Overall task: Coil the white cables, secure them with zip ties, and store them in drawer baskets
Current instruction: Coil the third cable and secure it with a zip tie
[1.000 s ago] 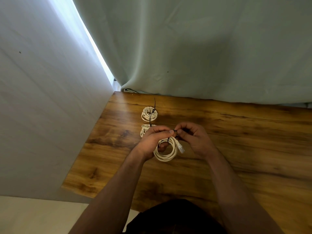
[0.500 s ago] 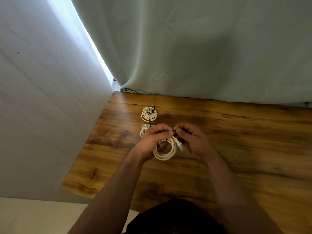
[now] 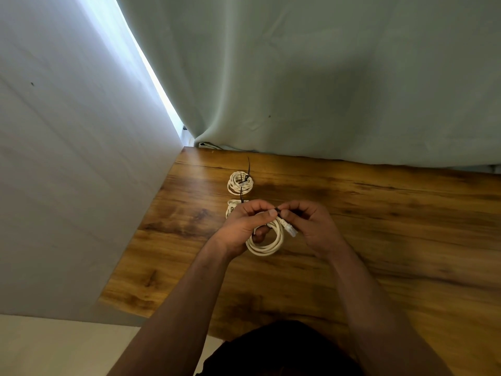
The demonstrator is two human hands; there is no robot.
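**Hands barely shift on third cable coil**

Almost nothing has moved over the past second: both hands sit a touch nearer the table's left edge, their hold unchanged. Left hand (image 3: 244,226) has its fingers curled through the held coil (image 3: 267,248), thumb pressed down on top. Right hand (image 3: 311,226) pinches the black zip tie (image 3: 278,211) between thumb and forefinger, its other fingers curled in. That tie's long axis runs left to right between the two thumbs, across the top of the coil. The coil hangs below the hands, just above the wooden table (image 3: 379,240), its ring open toward the camera and its plug (image 3: 290,230) pointing down and right. Beyond the hands lie two tied coils: the middle coil (image 3: 231,207), half hidden behind the left hand, and the far coil (image 3: 240,183), whose tie tail (image 3: 248,165) points toward the curtain (image 3: 325,77).
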